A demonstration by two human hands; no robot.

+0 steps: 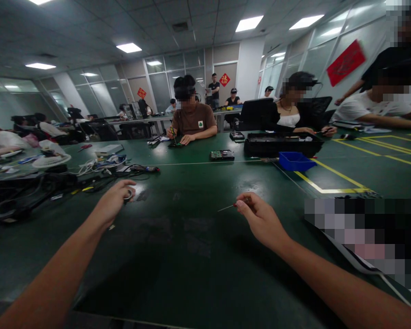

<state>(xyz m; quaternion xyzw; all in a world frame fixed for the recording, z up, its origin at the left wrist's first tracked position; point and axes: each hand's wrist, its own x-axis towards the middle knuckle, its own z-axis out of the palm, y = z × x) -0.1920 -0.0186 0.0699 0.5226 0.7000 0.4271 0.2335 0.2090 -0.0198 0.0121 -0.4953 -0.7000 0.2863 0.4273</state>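
My right hand (258, 217) is closed around a small screwdriver (229, 207), its thin metal shaft pointing left over the green table (178, 265). On the left, my left hand (114, 201) is raised just above the tabletop, fingers curled round a small ring-shaped, light-coloured object (128, 194). The two hands are well apart. Beyond them a hard drive with a green circuit board (222, 155) lies on the table.
A blue bin (296, 161) stands before a long black casing (282, 145). Cables and tools (137, 169) crowd the left side. Across the table a person in a brown shirt (195, 121) works on a small part. Other people sit at the right.
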